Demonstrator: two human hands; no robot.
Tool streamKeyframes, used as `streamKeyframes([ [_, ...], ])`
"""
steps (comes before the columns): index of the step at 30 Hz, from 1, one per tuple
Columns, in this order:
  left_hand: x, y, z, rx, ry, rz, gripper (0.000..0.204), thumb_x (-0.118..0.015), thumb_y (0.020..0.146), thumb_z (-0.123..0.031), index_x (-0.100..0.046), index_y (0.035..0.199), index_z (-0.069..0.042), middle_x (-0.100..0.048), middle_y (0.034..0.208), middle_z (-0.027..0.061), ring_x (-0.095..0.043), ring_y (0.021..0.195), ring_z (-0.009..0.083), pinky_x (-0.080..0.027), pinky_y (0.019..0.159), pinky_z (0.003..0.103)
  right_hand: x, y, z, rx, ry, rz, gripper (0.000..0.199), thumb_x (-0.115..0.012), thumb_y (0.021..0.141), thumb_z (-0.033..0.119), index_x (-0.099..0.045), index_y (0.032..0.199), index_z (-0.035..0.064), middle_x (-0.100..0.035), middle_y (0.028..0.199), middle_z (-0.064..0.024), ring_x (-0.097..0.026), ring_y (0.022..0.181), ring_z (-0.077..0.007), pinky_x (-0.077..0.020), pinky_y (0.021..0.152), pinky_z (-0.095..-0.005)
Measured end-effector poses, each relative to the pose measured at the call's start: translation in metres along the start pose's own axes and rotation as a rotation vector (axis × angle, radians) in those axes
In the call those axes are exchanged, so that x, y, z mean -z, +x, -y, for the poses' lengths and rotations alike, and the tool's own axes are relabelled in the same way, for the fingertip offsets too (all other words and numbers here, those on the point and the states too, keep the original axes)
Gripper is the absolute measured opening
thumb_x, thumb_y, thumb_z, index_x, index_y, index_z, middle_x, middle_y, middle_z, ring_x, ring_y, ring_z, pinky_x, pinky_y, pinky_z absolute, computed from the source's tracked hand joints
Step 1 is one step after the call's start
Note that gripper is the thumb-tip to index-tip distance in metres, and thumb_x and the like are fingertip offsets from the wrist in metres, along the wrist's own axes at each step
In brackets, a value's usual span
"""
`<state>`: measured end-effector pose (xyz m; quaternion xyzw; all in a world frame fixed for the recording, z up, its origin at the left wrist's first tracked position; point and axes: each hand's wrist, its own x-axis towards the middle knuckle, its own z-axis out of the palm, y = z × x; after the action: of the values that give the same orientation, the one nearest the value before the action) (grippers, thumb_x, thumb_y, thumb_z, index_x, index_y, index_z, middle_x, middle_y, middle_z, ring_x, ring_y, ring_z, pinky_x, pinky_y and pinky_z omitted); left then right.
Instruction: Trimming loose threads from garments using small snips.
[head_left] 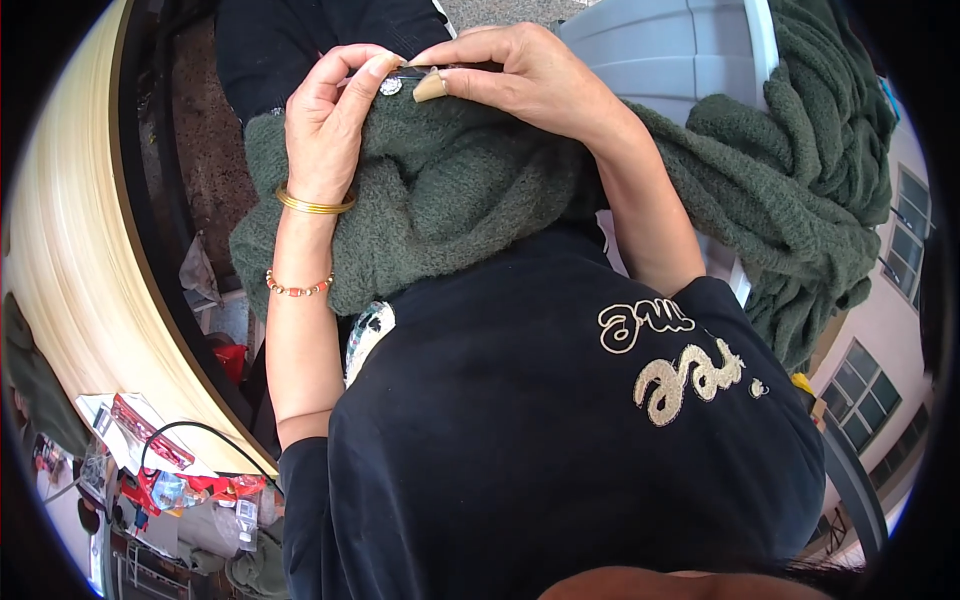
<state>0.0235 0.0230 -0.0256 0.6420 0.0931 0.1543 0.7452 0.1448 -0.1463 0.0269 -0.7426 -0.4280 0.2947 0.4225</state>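
Note:
Dark green fuzzy fabric point(440, 190) lies bunched across my lap, under both hands. My left hand point(330, 125) is closed in a pinch at the fabric's upper edge, thumb and index finger together. Just below that thumb tip sits a small round sparkling button point(391, 86). Close on the right, my right hand point(535, 80) is also closed, its index fingertip almost meeting the left one. A tan cover point(430, 86) wraps the end of my right thumb. Something thin and dark shows between the fingertips, too small to name.
At the left curves a pale wood-grain tabletop point(70, 180) with a dark edge. More of the green fabric point(800, 200) hangs over a light blue plastic tub point(670, 50) at the right. Lower left are red packages point(150, 440) and a black cable point(205, 424).

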Motion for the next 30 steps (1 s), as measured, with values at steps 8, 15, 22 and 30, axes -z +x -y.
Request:
streamKeyframes([
  [8,-0.002,0.000,0.003,-0.027,-0.023,0.044,0.014,-0.059,0.094,-0.011,-0.066,0.101,-0.001,-0.066,0.093,0.0013,-0.060,0.086,0.0057,-0.047,0.078,0.019,0.010,0.001,0.008,-0.015,0.040,0.093,0.026,-0.066,0.086,0.014,-0.068,0.109,0.0028,-0.065,0.081,-0.0058,-0.058,0.072,-0.0117,-0.0449,0.064,-0.0252],
  [15,0.001,-0.002,0.006,-0.051,-0.005,0.087,0.013,-0.060,0.094,-0.010,-0.066,0.100,-0.001,-0.066,0.092,0.0011,-0.060,0.085,0.0064,-0.047,0.077,0.020,0.010,-0.002,0.015,0.011,0.009,0.105,0.018,-0.063,0.086,0.015,-0.070,0.099,0.0051,-0.064,0.074,-0.0125,-0.062,0.067,-0.0216,-0.0466,0.063,-0.0316],
  [22,-0.004,-0.001,-0.018,0.038,-0.108,-0.044,0.018,-0.055,0.097,-0.016,-0.066,0.104,-0.004,-0.065,0.097,0.0032,-0.059,0.088,0.0064,-0.046,0.077,0.019,-0.004,-0.003,0.006,0.412,-0.063,-0.078,0.020,-0.064,0.088,0.010,-0.068,0.105,-0.0007,-0.065,0.075,-0.0048,-0.059,0.067,-0.0135,-0.0449,0.061,-0.0263],
  [30,-0.019,0.032,-0.030,-0.426,-1.211,0.481,0.043,-0.035,0.103,-0.034,-0.048,0.126,0.000,-0.059,0.099,0.0099,-0.059,0.091,0.0149,-0.045,0.083,0.024,-0.008,-0.005,0.006,-0.164,0.275,0.018,0.024,-0.070,0.083,0.011,-0.069,0.106,0.0024,-0.055,0.074,0.0063,-0.046,0.067,0.0001,-0.0361,0.059,-0.0171],
])
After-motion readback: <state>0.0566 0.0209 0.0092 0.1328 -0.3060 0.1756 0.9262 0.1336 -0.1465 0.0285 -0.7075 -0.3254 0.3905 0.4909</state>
